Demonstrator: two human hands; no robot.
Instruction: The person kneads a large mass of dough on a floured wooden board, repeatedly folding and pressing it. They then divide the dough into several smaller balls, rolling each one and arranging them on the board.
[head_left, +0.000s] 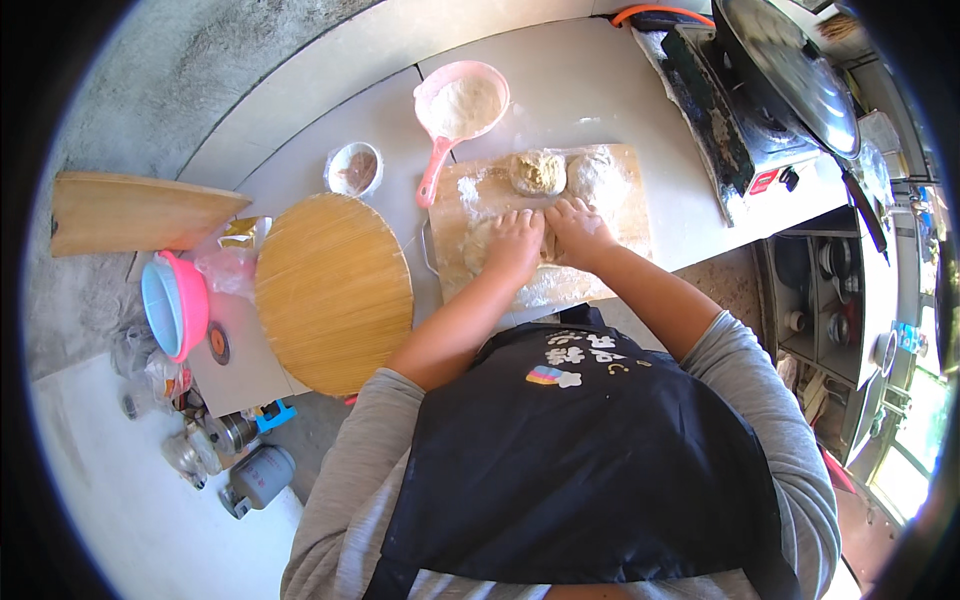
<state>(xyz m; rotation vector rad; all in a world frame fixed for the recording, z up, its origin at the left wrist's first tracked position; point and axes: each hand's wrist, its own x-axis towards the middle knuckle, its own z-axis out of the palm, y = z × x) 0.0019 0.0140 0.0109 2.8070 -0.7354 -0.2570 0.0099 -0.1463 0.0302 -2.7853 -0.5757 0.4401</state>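
Note:
Side by side, my left hand (517, 238) and my right hand (579, 231) press down on a piece of dough (553, 247), partly hidden under them. They rest over a floured wooden board (540, 292). Another pale dough piece (475, 249) shows just left of my left hand. Beyond my fingers sit two dough balls, a yellowish rough one (538, 172) and a floury grey one (596, 178). A pink plastic ladle (463, 101) of flour lies past the board's far left corner, its handle pointing towards me.
A small white bowl (355, 169) and a round slatted lid (334, 292) are on the left. Further left stand pink and blue basins (176, 306) and a leaning wooden board (142, 214). At the right, a large wok (795, 67) sits on a gas stove (765, 150).

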